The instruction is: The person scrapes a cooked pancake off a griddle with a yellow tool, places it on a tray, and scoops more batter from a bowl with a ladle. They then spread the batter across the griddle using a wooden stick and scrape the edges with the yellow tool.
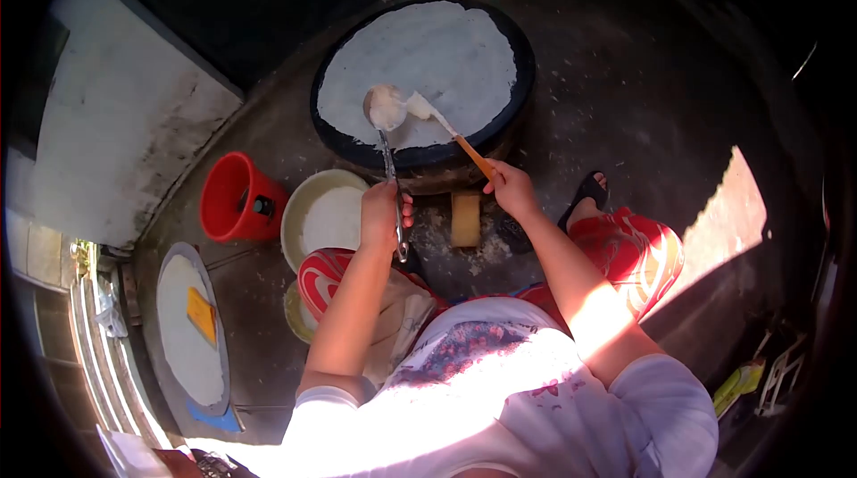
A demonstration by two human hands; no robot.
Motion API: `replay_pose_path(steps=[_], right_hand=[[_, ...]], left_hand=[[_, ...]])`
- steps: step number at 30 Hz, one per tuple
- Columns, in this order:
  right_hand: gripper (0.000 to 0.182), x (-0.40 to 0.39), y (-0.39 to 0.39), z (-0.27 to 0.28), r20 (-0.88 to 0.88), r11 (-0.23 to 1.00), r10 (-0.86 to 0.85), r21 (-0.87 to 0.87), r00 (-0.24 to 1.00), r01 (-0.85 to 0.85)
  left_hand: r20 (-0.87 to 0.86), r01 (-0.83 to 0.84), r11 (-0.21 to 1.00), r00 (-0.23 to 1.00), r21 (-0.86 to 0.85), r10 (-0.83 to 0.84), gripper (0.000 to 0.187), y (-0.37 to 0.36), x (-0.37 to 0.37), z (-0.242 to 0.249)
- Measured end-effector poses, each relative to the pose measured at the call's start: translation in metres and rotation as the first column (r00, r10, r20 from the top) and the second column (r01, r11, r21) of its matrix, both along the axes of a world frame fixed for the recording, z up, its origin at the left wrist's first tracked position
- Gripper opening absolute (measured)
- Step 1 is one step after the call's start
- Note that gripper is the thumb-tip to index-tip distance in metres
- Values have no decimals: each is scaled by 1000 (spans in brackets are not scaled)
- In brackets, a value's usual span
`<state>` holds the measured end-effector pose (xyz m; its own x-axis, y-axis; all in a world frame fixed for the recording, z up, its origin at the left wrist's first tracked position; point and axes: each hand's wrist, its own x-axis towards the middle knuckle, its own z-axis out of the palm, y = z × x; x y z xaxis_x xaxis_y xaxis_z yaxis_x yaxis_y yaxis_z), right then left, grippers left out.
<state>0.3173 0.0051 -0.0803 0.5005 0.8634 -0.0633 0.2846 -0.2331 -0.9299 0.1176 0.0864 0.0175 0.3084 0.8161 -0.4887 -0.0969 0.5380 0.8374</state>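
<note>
My left hand (381, 217) is closed around the metal handle of a ladle (389, 155), whose bowl holds white batter over the near part of a round black griddle (524, 54). A thin white batter sheet (420, 45) covers most of the griddle's top, with an uneven edge at the near side. In my right hand (512, 189) is a wooden-handled spatula (473, 157). Its batter-coated blade points at the ladle bowl, close beside it. Below my left hand stands a pale basin (290, 232) of white batter.
A red bucket (214, 201) stands left of the basin. Farther left, a round board (220, 389) bears a white sheet and a yellow block (202, 315). A second small bowl (296, 317) sits by my left knee. A yellowish block (465, 219) lies before the griddle's base.
</note>
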Motion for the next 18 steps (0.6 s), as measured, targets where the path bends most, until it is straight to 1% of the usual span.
replay_pose_path(steps=[2,3,4,5,6,7,8,9,10,11,12,13,14,15,16,17,18], right_hand=[[32,1,-4,-2,-4,989,-144,27,990,144],[32,-4,-3,-10,0,990,-138,27,990,138],[32,-12,1,-22,89,986,-165,2,982,165],[32,-21,5,-34,178,980,-189,-20,966,196],[33,-31,9,-41,161,993,-120,0,980,121],[34,-42,17,-45,71,996,-89,39,994,86],[34,-48,22,-49,-18,995,-53,81,998,55],[34,-46,20,-40,-18,995,-54,81,998,55],[33,-41,16,-20,88,996,-29,90,996,21],[33,-39,11,-4,193,995,-5,96,981,-13],[33,-35,7,5,192,995,-7,100,981,-12],[32,-29,3,12,76,985,-35,172,996,21],[32,-24,-1,16,-42,969,-52,238,998,60],[30,-18,0,19,-216,959,-78,251,973,132],[31,-10,-2,29,-254,982,-146,84,956,172],[32,3,7,-2,-56,947,-257,185,965,263],[32,4,14,-6,128,896,-378,300,917,327]], left_hand=[[-131,30,995,991,90,-18,18,5,10,-9],[-161,40,993,987,113,-21,17,9,14,-18],[-159,34,993,987,113,-16,17,11,19,-22],[-227,55,991,974,120,-27,17,13,24,-27],[-295,78,989,955,124,-39,16,13,27,-29],[-294,78,989,955,124,-38,16,11,28,-26],[-217,34,997,976,69,-19,17,9,29,-22],[-140,-4,1000,990,11,6,18,7,29,-17],[-140,-3,1000,990,12,5,18,7,25,-14],[174,-38,978,982,-206,74,20,12,15,-9],[448,1,911,871,-412,202,22,16,4,-4],[632,136,821,711,-554,309,32,18,-10,5],[635,134,824,708,-551,309,32,18,-17,13],[761,271,781,540,-563,361,34,16,-23,20],[839,405,740,345,-537,420,37,13,-29,24],[871,444,750,279,-490,403,39,13,-34,26],[873,441,754,276,-487,402,39,11,-39,30]])
